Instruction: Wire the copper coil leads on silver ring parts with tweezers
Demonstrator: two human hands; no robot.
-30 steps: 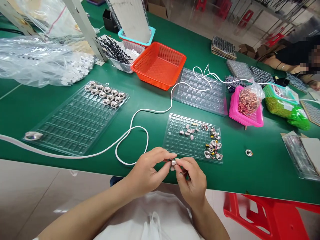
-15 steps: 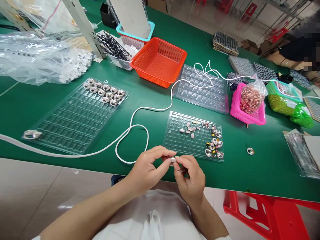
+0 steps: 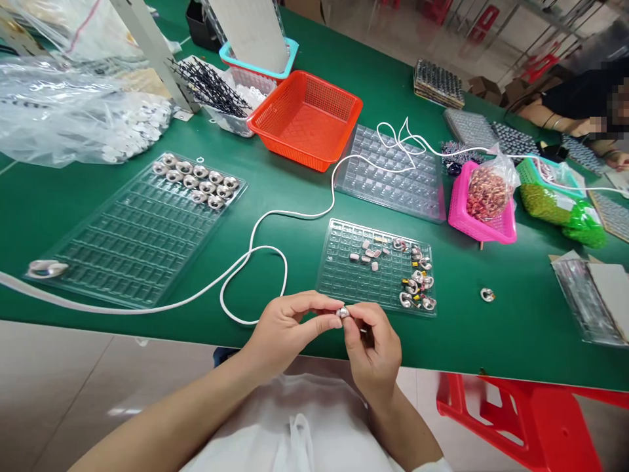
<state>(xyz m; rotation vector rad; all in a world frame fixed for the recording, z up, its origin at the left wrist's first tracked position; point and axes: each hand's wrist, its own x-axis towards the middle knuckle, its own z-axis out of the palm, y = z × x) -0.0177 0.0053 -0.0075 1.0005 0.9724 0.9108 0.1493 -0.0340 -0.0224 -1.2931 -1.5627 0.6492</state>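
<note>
Silvery piece (image 3: 343,314) | I saw left hand (image 3: 278,331) and right hand (image 3: 377,347) pinching it, fingertips nearly closed | tray (image 3: 339,273) lay at 1 o'clock | smooth surface risked slipping

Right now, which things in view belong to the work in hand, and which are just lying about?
Apparently in use:
Silvery piece, pinched by the left hand and right hand
Small-parts tray just beyond them
Probably the far-left tray, holding silvery pieces

Apparently just lying about:
Orange basket
Pink basket
White cord
Red stool
</note>
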